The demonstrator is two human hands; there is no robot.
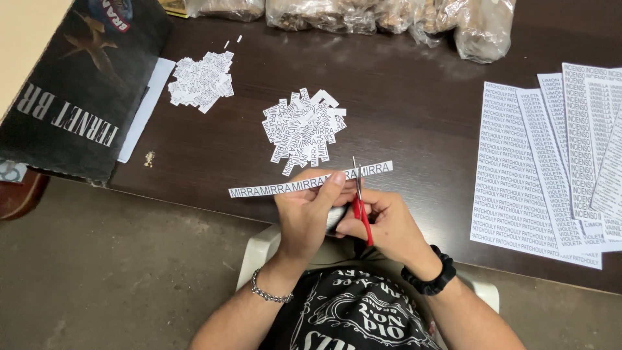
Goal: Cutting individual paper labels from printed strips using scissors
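My left hand (304, 210) pinches a long white paper strip (272, 188) printed with repeated black words, held level over the dark table's front edge. My right hand (382, 223) grips small red-handled scissors (358, 194), whose blades point up across the strip near its right part. A short piece of the strip (379, 169) sticks out to the right of the blades. Just beyond lies a pile of small cut paper labels (303, 129).
A second pile of cut labels (202, 79) lies at the back left beside a dark cardboard box (78, 84). Several printed sheets (538, 168) fan out on the right. Clear plastic bags (389, 16) line the table's far edge. A white plastic chair (259, 249) is under me.
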